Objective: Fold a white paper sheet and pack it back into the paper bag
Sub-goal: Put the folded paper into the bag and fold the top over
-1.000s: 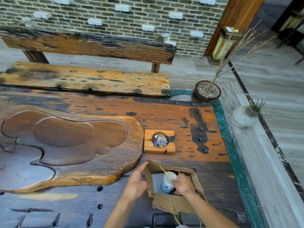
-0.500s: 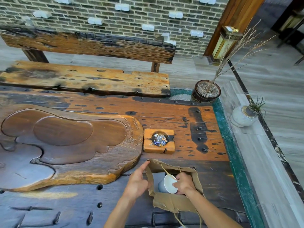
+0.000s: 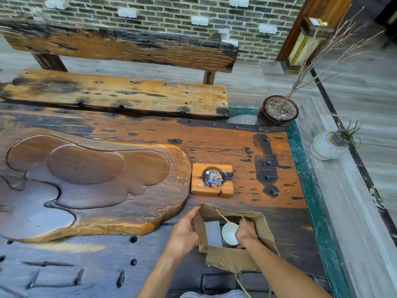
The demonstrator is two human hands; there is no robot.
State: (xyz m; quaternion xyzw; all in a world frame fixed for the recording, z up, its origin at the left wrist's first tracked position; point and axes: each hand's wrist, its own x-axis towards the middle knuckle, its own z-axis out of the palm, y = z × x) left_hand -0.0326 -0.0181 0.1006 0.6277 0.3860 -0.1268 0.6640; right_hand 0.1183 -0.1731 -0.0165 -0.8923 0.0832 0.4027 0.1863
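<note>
Nearest to the person, a crumpled brown paper bag (image 3: 234, 257) is standing open on the dark, weathered bench (image 3: 86, 265), its soft kraft walls sagging and a thin twisted handle cord trailing over the mouth. The left hand (image 3: 184, 235) is resting against the bag's left wall, fingers (image 3: 192, 214) stretched along the rim and pinching the edge to keep it spread. The right hand (image 3: 247, 234) is reaching down inside the bag, fingers curled around a round white paper cup (image 3: 229, 234) whose open mouth is tilting toward the left. Just beside the cup, against the bag's left inner wall, a flat white paper sheet (image 3: 213, 233) is lying inside as a smooth rectangle.

Beyond the bag, a small squarish block of orange wood, an ashtray (image 3: 212, 182), is sitting on the planks, its round bowl holding ash and butts. Left of it a large carved tea tray (image 3: 90, 181) of polished dark wood is spreading out in rounded, cloud-like lobes. Farther back a rough plank seat (image 3: 120, 93) with a scorched backrest is standing before a grey brick wall (image 3: 150, 9). Off to the right, a dark round pot (image 3: 278, 111) is holding dry twigs, and a pale ceramic vase (image 3: 327, 145) is sitting on the stone ledge.
</note>
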